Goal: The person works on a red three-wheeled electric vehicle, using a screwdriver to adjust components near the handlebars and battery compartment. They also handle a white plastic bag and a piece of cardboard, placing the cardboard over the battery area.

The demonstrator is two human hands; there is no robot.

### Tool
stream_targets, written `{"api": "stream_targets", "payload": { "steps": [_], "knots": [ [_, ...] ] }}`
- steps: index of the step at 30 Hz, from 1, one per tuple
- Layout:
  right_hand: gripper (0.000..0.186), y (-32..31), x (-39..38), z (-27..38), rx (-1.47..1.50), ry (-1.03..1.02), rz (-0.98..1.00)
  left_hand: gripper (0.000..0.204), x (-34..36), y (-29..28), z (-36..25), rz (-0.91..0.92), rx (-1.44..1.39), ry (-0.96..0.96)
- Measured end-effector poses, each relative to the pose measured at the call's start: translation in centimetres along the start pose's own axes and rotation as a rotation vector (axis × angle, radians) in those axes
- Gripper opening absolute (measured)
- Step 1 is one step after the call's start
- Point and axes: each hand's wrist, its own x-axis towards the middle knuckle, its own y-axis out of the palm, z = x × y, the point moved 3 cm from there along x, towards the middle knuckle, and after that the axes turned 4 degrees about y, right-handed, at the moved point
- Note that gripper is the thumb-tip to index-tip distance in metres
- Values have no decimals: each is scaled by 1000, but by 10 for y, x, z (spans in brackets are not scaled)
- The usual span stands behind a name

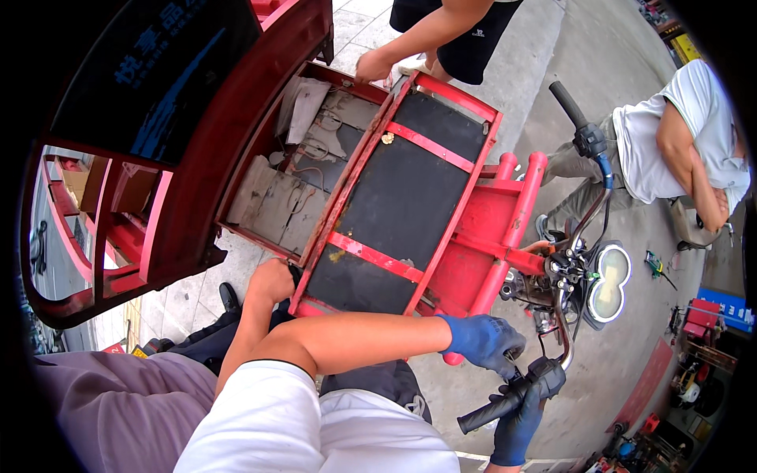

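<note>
Two blue-gloved hands work at the near end of a red vehicle's handlebar. The right hand (516, 430) is curled around the black handlebar grip (490, 411), close to its control housing (546, 377). Just above, the left hand (482, 342) has bent fingers near the housing; whether they pinch anything cannot be told.

As for progress, the grip and housing are on the bar, and beyond the left hand, up and to its left, a compartment (268, 201) lies uncovered beside a black panel in a red frame (406, 193). Nothing shows whether the work at the housing is complete, or what remains.

The red frame's lower edge comes near the left forearm, and a round-ended red tube (453, 359) sits just beneath the left wrist. Right of both hands, past the bar, bare concrete ground (607, 370) gives open room. Two co-workers' hands touch the compartment's edges, well left of the gloves.
</note>
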Motion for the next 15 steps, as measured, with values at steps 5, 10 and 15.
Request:
{"api": "stream_targets", "payload": {
  "steps": [5, 10, 15],
  "knots": [
    [53, -9, 7, -9, -97, 5, 22, 43, 3, -6, 17, 292, -562, -94],
    [60, -6, 10, -12, -106, -56, -5, 37, 7, -17, 15, 582, -729, -240],
    [61, -7, 15, -21, -47, -79, -17, 38, 13, -17, 7, 269, -134, -25]
  ]
}}
